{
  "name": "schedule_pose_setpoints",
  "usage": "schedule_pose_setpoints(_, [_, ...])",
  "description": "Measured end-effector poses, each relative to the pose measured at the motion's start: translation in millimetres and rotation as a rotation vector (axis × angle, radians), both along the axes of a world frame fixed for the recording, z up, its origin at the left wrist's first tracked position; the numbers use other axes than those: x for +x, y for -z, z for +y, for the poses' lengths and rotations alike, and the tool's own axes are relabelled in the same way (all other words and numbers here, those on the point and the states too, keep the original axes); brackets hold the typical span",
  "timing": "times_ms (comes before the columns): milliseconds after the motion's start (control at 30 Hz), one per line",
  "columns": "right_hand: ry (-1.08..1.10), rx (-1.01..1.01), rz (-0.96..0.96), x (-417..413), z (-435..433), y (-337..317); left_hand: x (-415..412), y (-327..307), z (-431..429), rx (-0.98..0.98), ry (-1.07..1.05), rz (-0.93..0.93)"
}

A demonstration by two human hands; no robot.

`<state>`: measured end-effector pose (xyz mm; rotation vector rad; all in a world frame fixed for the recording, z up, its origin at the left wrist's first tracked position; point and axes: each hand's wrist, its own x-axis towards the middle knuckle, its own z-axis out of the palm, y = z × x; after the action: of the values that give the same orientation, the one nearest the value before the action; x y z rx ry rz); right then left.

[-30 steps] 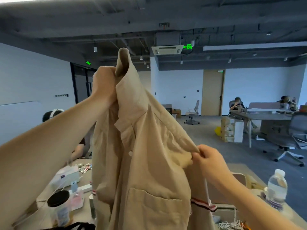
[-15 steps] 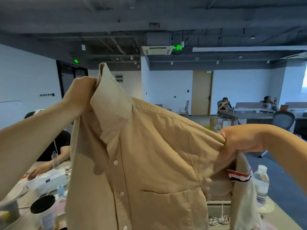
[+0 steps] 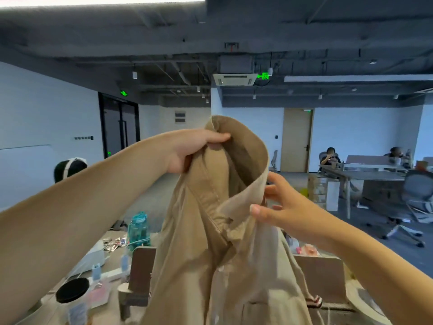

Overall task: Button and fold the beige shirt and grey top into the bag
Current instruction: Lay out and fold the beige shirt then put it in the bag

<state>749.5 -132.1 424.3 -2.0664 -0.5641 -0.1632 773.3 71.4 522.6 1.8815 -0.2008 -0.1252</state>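
Right hand (image 3: 289, 213) let go, fingers (image 3: 277, 180) spread; left hand (image 3: 194, 148) grips beige shirt (image 3: 206, 266).

One wide-angle view from the wearer's head, facing forward and nearly level rather than down, very near the raised beige shirt (image 3: 210, 266), left hand (image 3: 187, 151) and right hand (image 3: 288, 212), bench (image 3: 107, 310) along the lower edge, ceiling (image 3: 304, 24) across the top.

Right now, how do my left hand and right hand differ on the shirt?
The left hand grips the beige shirt by its collar, fingers curled; the right hand has straight, spread fingers at the collar's front edge. The left hand is higher, the right hand lower. Both are at the collar.
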Motion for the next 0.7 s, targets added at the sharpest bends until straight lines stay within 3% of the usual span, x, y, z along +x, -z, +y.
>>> schedule_pose_setpoints(67, [-0.055,-0.01,-0.054,5,9,2,-4,-2,-2,0.007,0.153,-0.003])
schedule_pose_setpoints(133, [0.022,0.057,-0.096,11,11,-2,-8,-2,3,0.082,0.292,-0.045])
schedule_pose_setpoints(267, [0.152,0.287,-0.026,17,2,-16,-8,-2,25,0.32,0.35,-0.243])
schedule_pose_setpoints(333, [0.183,0.346,-0.106,15,-2,-28,-9,2,35,0.483,0.37,-0.391])
schedule_pose_setpoints(467, [0.184,0.378,-0.23,5,0,-53,-1,17,43,0.676,0.105,-0.661])
schedule_pose_setpoints(567, [0.07,0.396,-0.113,-2,-3,-72,14,32,41,0.607,-0.191,-0.831])
schedule_pose_setpoints(633, [-0.125,0.349,0.079,-5,-10,-80,20,40,38,0.49,-0.364,-0.833])
schedule_pose_setpoints(700, [-0.287,0.284,0.173,-4,-18,-81,21,43,34,0.343,-0.411,-0.673])
